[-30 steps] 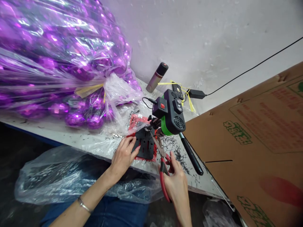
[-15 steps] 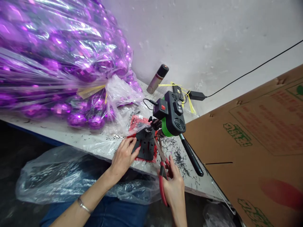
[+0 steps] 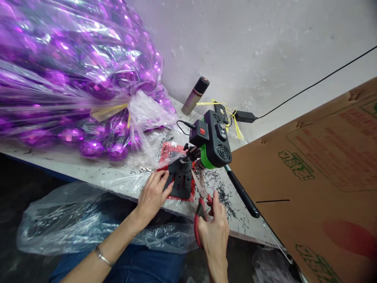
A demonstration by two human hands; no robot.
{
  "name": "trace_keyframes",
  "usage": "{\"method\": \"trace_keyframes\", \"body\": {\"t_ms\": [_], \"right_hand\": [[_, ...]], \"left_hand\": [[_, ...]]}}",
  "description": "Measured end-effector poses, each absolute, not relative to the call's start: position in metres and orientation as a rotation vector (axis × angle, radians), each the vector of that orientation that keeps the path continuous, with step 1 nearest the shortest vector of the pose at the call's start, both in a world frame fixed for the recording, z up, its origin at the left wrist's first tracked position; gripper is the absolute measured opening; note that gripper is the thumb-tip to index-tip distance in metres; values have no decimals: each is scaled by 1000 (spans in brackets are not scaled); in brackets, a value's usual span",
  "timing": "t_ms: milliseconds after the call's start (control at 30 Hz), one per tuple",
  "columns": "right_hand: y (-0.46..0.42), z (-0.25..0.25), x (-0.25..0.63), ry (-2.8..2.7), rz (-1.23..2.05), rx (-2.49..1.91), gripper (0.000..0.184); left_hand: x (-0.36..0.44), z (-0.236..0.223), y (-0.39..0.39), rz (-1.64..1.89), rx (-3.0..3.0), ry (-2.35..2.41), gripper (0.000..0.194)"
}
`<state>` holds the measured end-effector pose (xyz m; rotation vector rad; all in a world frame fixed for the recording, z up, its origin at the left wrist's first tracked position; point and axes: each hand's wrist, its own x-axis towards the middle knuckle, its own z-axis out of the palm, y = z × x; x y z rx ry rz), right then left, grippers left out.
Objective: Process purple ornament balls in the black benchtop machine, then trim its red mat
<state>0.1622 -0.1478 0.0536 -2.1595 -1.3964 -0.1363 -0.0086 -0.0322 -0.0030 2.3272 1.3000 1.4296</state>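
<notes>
My right hand [image 3: 216,224] is wrapped round the red and black handles of a pair of scissors [image 3: 200,212]. The blades point away from me, just right of a black slotted base plate [image 3: 182,181] and below a black and green electrical device [image 3: 216,139] with a red switch. My left hand [image 3: 152,193] rests at the plate's left edge, its thumb and fingers apart; nothing can be made out between them. Under the plate lies a red sheet [image 3: 169,148] in clear plastic.
A big clear bag of shiny purple balls [image 3: 88,78] fills the left. Behind the device stands a dark-capped bottle [image 3: 196,95]. A cardboard box [image 3: 318,169] borders the right side. Black clippings [image 3: 225,196] litter the white table [image 3: 118,179]; a clear plastic bag [image 3: 67,220] hangs over my lap.
My right hand and the scissors' handles have shifted slightly up, and the handles have turned a little. The left hand stays nearly where it was. The view has shifted slightly.
</notes>
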Motion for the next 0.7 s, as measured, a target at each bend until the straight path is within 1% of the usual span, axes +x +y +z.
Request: {"method": "trace_keyframes", "body": {"t_ms": [333,700], "right_hand": [[-161,48,169,-1477,-42,-2171,66],[-153,48,164,-1377,3,-2149,66]], "left_hand": [[-8,-5,-33,1415,2315,1315,29],[-9,-5,-33,1403,2301,1296,31]]}}
